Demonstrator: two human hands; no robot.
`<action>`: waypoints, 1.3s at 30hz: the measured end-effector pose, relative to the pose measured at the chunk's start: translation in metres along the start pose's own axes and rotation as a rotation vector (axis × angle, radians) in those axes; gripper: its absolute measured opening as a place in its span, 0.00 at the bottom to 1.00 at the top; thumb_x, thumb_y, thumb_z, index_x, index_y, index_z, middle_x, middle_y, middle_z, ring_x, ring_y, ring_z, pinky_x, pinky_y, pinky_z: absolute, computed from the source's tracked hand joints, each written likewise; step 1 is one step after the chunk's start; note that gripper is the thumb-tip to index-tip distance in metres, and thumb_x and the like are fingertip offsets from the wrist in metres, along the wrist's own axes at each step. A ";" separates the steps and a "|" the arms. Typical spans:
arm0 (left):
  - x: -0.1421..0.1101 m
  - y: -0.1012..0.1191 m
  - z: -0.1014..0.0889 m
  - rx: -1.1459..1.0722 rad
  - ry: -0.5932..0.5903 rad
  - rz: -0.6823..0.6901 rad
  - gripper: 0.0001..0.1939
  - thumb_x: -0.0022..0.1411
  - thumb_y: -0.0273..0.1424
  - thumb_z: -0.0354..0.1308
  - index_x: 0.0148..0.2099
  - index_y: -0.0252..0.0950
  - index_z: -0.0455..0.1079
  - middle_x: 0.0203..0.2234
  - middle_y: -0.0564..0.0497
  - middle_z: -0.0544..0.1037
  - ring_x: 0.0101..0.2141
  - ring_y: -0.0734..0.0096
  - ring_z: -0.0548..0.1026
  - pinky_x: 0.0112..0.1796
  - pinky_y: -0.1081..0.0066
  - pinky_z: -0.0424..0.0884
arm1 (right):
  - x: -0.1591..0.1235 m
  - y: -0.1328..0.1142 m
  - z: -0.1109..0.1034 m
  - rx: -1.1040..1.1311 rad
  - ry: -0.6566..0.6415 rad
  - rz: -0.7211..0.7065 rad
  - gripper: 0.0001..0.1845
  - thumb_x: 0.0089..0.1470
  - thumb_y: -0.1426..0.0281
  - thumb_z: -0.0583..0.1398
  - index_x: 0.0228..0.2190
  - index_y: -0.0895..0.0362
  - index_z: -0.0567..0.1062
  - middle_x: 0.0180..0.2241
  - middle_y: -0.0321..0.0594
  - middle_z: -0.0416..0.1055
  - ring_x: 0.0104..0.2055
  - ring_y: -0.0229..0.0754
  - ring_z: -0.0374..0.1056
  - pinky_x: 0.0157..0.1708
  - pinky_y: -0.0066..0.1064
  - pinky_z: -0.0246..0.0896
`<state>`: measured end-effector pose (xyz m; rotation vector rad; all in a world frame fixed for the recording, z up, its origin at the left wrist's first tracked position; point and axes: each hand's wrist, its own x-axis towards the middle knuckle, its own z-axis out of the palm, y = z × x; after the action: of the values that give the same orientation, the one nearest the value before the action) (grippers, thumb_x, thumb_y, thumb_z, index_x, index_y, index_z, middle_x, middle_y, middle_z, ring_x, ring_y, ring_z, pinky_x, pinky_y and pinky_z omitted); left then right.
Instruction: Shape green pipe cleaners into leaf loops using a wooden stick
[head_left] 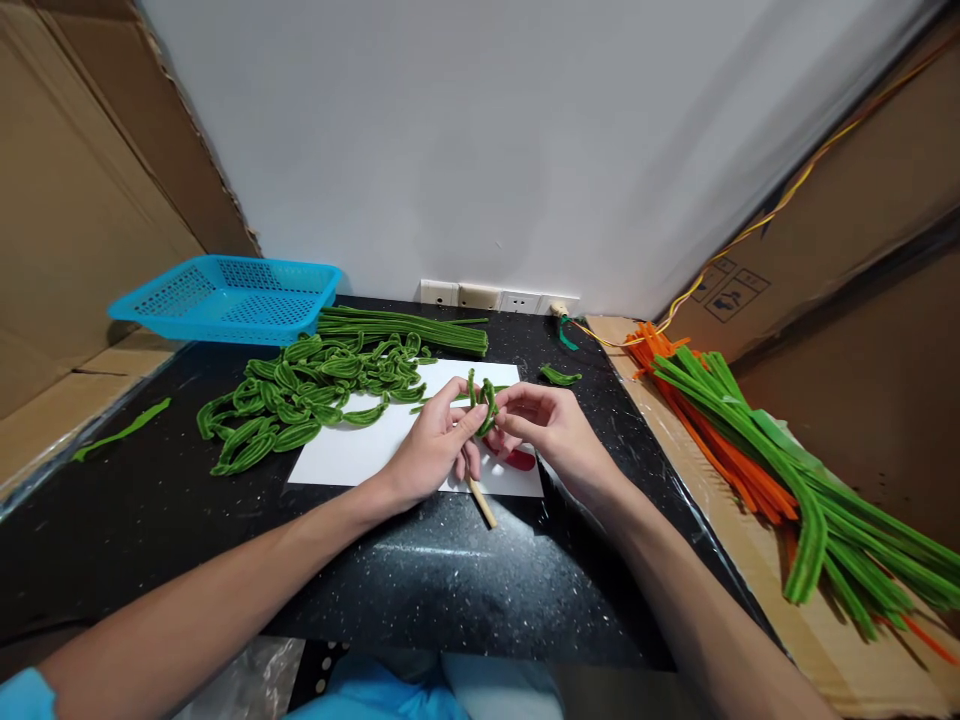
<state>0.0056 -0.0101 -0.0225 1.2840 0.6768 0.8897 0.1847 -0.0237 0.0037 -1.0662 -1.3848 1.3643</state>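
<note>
Over a white sheet of paper point(337, 460), my left hand point(442, 435) pinches a green pipe cleaner point(487, 405) that is bent into a curl. The fingers of my right hand point(547, 425) close on the same pipe cleaner from the other side. Beneath the hands lie a thin wooden stick point(483, 505) and a red object point(519, 460), both partly hidden. To the left spreads a heap of green leaf shapes point(300, 390) made of bent pipe cleaners. One more leaf shape point(560, 376) lies apart, beyond my right hand.
A blue plastic basket point(225, 330) stands at the back left, beside a bundle of straight green pipe cleaners point(405, 328). Orange strips point(720, 450) and bright green strips point(795, 480) lie on cardboard at the right. Wall sockets point(480, 297) and a yellow-red cord point(742, 235) are behind.
</note>
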 end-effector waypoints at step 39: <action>0.000 0.010 0.000 -0.082 -0.087 -0.076 0.18 0.65 0.40 0.64 0.48 0.32 0.66 0.28 0.50 0.79 0.15 0.75 0.75 0.12 0.80 0.66 | 0.003 0.011 0.006 -0.032 0.158 -0.188 0.17 0.53 0.57 0.72 0.37 0.55 0.79 0.33 0.38 0.77 0.24 0.37 0.70 0.20 0.27 0.69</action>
<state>0.0033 -0.0099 -0.0132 1.2088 0.6106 0.7877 0.1779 -0.0224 -0.0070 -1.0149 -1.3572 1.1014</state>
